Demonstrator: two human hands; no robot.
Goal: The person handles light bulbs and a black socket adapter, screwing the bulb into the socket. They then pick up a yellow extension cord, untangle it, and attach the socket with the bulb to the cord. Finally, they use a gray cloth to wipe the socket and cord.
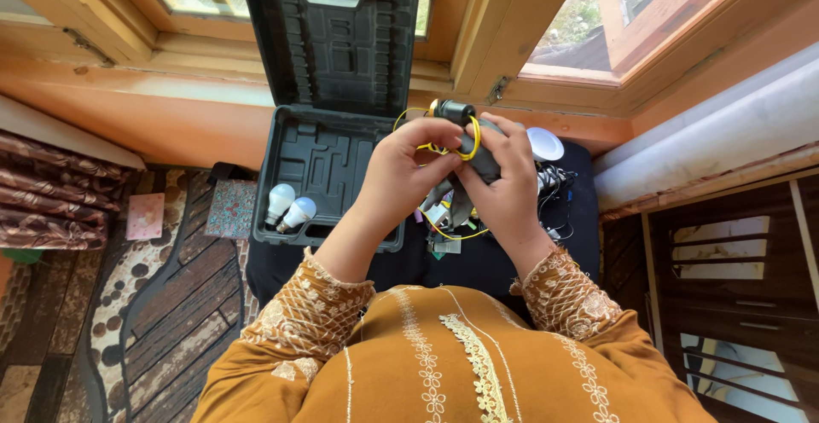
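Note:
Both my hands are raised together over a dark cloth-covered surface. My right hand is wrapped around a dark grey, black-tipped tool with yellow wire looped about it. My left hand pinches the yellow wire beside the tool with its fingertips. Under my hands lie small electronic parts and more wires, mostly hidden.
An open black plastic tool case stands against the wooden window wall, with two white bulbs on its front edge. A white round cap lies at the right. A patterned rug covers the floor at left; a wooden shelf stands at right.

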